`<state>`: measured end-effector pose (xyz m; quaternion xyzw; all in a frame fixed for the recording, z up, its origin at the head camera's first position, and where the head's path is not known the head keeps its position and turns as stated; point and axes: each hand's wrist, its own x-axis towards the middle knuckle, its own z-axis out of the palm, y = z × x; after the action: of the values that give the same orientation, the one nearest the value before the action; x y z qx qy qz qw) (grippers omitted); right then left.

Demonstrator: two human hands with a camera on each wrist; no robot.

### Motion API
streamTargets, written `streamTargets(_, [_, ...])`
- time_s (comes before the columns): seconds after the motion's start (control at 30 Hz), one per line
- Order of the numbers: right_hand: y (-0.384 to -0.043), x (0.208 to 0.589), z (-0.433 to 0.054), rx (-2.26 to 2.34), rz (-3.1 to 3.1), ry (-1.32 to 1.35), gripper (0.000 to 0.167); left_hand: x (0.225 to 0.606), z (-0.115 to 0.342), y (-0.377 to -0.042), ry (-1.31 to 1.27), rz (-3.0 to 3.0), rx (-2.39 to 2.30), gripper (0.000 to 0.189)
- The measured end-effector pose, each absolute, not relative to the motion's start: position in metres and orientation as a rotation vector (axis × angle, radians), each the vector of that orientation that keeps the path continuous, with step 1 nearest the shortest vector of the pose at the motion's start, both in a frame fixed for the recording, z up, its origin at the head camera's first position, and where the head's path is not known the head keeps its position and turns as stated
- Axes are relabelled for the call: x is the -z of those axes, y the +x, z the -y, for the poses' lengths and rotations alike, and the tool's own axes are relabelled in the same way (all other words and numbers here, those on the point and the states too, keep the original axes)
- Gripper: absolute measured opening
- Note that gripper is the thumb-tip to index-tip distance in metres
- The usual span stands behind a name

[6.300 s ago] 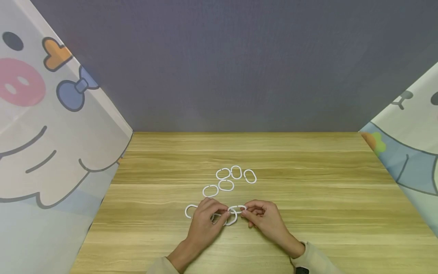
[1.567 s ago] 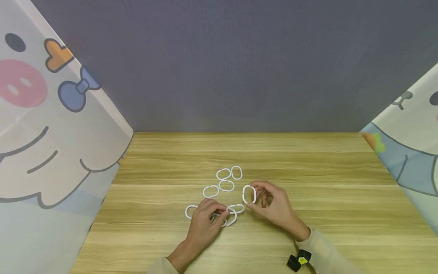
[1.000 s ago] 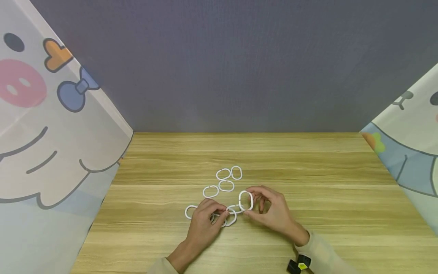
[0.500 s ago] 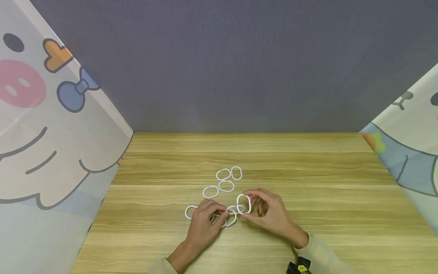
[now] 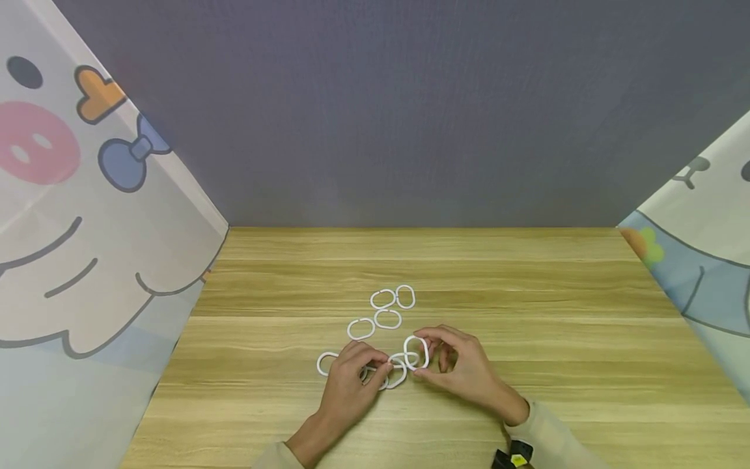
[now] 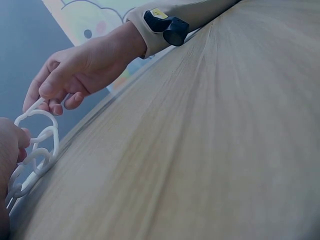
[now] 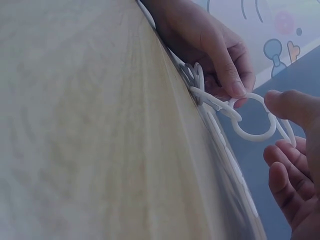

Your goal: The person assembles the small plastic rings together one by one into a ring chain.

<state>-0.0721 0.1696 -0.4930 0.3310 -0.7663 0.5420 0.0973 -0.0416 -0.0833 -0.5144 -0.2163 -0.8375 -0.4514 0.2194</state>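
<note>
My left hand (image 5: 354, 378) rests low over a chain of white plastic C-shaped links, pinching the chain near its right end between thumb and index finger. Part of the chain is hidden under this hand; its left end link (image 5: 319, 361) sticks out beyond. The end link (image 7: 255, 138) is raised at the left fingertips in the right wrist view. My right hand (image 5: 465, 365) pinches a separate white link (image 5: 428, 355) upright between thumb and fingers. That link overlaps the chain's end link in the head view, and I cannot tell whether they are hooked together.
Several loose white links lie behind the hands on the wooden table (image 5: 527, 293), among them one link (image 5: 361, 339) nearest the left hand and another (image 5: 413, 296) farther back. A grey panel (image 5: 410, 130) stands behind, with cartoon-printed sheets (image 5: 88, 228) at the sides.
My right hand let go of the chain's end, picked up the rightmost loose link, then brought it left and nearer me onto the end link. The left hand has stayed in place.
</note>
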Motion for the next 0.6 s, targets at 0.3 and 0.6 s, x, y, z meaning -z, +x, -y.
streamTargets(0.3, [-0.071, 0.4924, -0.172, -1.727, 2.329, 0.933, 0.059, 0.5113, 0.0843, -0.0412, -0.624, 2.305, 1.278, 0.017])
streamTargets(0.6, [-0.0702, 0.4964, -0.1723, -1.796, 2.411, 0.875, 0.057, 0.5104, 0.0842, -0.0409, -0.619, 2.337, 1.299, 0.015])
